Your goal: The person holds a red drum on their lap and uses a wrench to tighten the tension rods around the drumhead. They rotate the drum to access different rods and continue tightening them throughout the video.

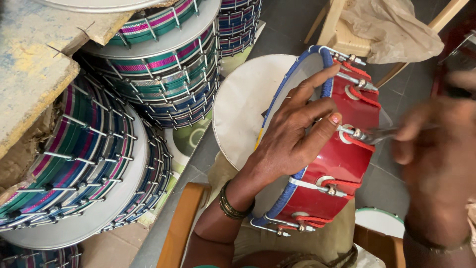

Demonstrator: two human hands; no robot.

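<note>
Red drum (337, 159) is being clasped at its rim by left hand (292, 134), blurred right hand (436, 149) gripping pliers (382, 134) beside it.

1. Left hand (297, 134) is gripping the rim of a red drum (342, 159) that's lying tilted across the lap, fingers spreading over its blue-edged hoop, thumb pressing by a metal tension bolt (349, 132).
2. Right hand (436, 149) is looking blurry, holding pliers (384, 134) whose tip is touching that bolt.
3. A white drumhead (243, 109) is sitting just behind the red drum.
4. Stacks of striped drums (163, 64) are piling up on the left, near a wooden chair (342, 30) carrying a crumpled bag (391, 25).
</note>
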